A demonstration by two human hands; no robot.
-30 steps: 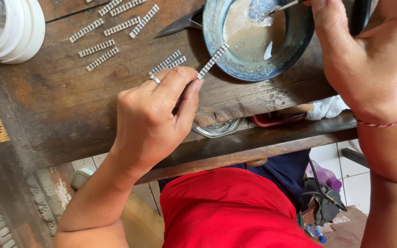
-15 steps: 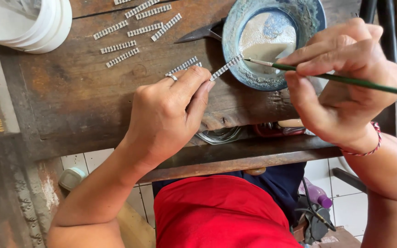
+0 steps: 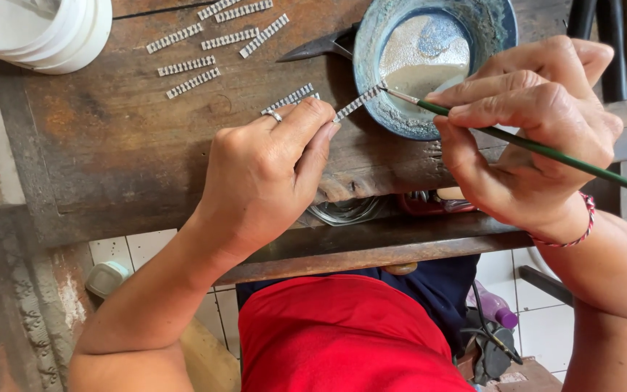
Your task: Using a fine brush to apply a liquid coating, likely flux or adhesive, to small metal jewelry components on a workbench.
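Note:
My left hand (image 3: 270,174) pinches a small silver beaded strip (image 3: 357,103) between thumb and forefinger, holding it out over the wooden bench (image 3: 110,152). A ring sits on that hand. My right hand (image 3: 531,138) grips a thin green-handled brush (image 3: 546,149), and the brush tip touches the far end of the strip. Just behind the strip stands a blue-green bowl (image 3: 386,43) holding a pale milky liquid. Another strip (image 3: 288,98) lies on the bench beside my left fingers.
Several more silver strips (image 3: 205,47) lie in rows at the back of the bench. A stack of white bowls (image 3: 45,33) sits at the back left. A dark metal tool (image 3: 321,47) lies next to the bowl. Tiled floor shows below the bench edge.
My right hand came down from the bowl with the brush and now touches its tip to the strip. My left hand has kept the strip in the same grip.

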